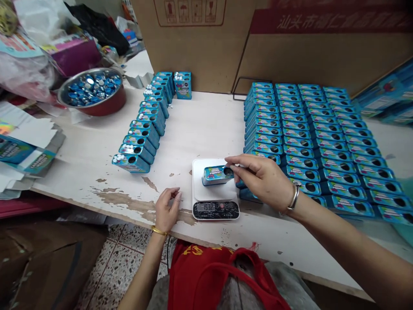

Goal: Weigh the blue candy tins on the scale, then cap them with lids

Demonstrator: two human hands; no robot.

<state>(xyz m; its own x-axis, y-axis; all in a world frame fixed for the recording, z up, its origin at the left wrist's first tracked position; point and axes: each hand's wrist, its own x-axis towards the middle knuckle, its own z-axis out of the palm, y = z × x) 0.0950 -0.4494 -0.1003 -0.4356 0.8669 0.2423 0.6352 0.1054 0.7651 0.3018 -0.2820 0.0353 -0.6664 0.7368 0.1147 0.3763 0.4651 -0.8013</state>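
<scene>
- Desk (209, 125), worn along its near edge, carries everything; from my remote seat I place things by the white scale (214, 196).
- Tin block (297, 151): packed columns to the right of the scale.
- Tin row (147, 150): to the left of the scale, stretching beyond it.
- Bowl (106, 107): farther left and beyond the scale, heaped with shiny discs (92, 88).
- Right hand (261, 176): over the scale's right side, thumb and forefinger nearly together at one end of a tin (213, 175); I can't tell whether they pinch or merely touch it.
- Left hand (167, 209): just left of the scale, loosely curled, nothing visible in it.
- That tin rests on the scale's plate. I judge it light and stiff, slick-sided, apt to dent; I'd hold it lightly across its long sides.
- Hole (228, 172): at the tin's right end, a rim I'd hook only gently.
- White pellets (119, 158): atop the row left of the scale, likely to roll if jostled.
</scene>
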